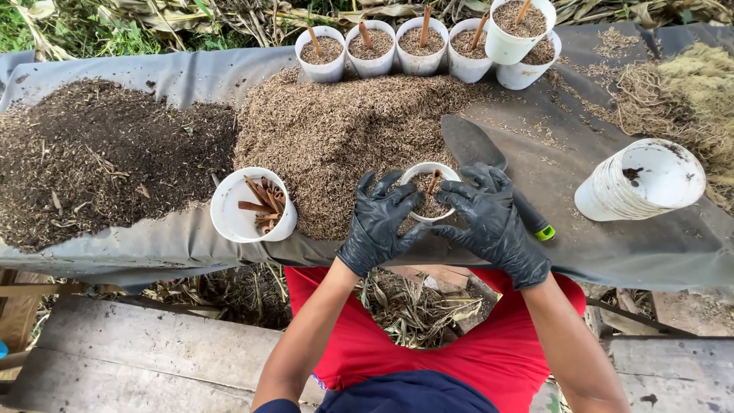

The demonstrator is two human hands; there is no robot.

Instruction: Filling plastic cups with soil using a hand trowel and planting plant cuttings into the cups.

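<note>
I see my left hand in a black glove (380, 222) and my right hand in a black glove (493, 222) closed around a small white plastic cup of brown husk (430, 193), one on each side, equally near. A brown stick (433, 181) stands nearly upright in it. Behind lies the brown husk heap (336, 122), then a row of filled white cups (397, 47).

No packages, labels, signs or screens appear in the head view. The white cups on the counter carry no visible label or print. Nothing else in view bears a tag or a display.
</note>
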